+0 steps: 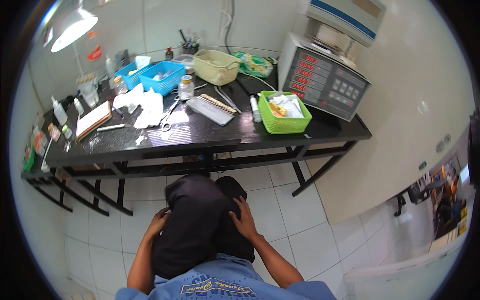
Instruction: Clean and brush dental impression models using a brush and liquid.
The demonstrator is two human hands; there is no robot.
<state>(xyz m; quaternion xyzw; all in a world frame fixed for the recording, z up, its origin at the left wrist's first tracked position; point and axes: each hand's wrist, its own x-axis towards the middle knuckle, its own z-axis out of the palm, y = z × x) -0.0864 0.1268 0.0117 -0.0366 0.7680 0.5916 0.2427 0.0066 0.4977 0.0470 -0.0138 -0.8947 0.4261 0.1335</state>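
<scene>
My right hand (243, 219) lies on my right thigh near the knee, fingers stretched out and apart, with nothing in it. At the outer side of my left leg rests my left hand (159, 222), its fingers loosely extended against the black trousers (192, 220) and partly hidden; no object shows in it. Both hands are below the black table (200, 141), away from everything on it. Nearest to its front are scissors (170, 116), a tooth shade guide (212, 108) and a light green basket (286, 125) holding small packets.
Two blue baskets (163, 85), a cream basket (215, 70), a lidded jar (186, 89), crumpled white tissue (149, 110), a notebook (94, 120) and small bottles (59, 111) crowd the tabletop. A lit lamp (75, 31) stands left, a grey machine with red displays (325, 75) right.
</scene>
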